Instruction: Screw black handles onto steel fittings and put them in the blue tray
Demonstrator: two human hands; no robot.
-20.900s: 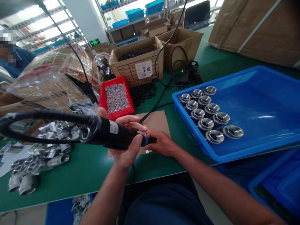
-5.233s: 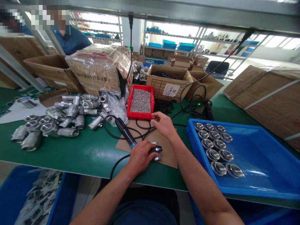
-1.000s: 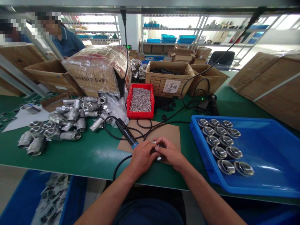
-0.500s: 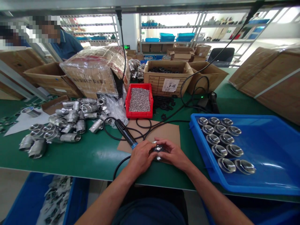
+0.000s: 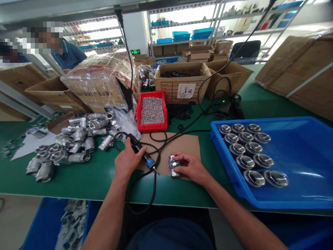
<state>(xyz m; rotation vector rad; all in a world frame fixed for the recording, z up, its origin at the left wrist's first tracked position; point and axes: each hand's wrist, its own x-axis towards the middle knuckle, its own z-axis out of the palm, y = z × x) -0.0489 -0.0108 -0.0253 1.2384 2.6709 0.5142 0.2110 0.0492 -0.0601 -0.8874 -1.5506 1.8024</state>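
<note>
My left hand (image 5: 127,160) closes around the black electric screwdriver (image 5: 142,155), which lies on the brown cardboard sheet (image 5: 182,144) with its blue collar and bit pointing right. My right hand (image 5: 187,166) grips a small silver metal fitting (image 5: 172,164) with a dark top, standing on the cardboard's front edge. The screwdriver's tip sits a few centimetres left of the fitting. A black cable loops from the screwdriver over the table's front edge.
A red bin of small screws (image 5: 152,110) stands behind the cardboard. A heap of silver fittings (image 5: 70,142) lies at left. A blue tray (image 5: 299,194) with several finished metal parts (image 5: 247,149) is at right. Cardboard boxes (image 5: 179,81) line the back. A person sits far left.
My left hand has left the fitting and moved left onto the screwdriver. My right hand stays on the fitting. The camera has tilted slightly.
</note>
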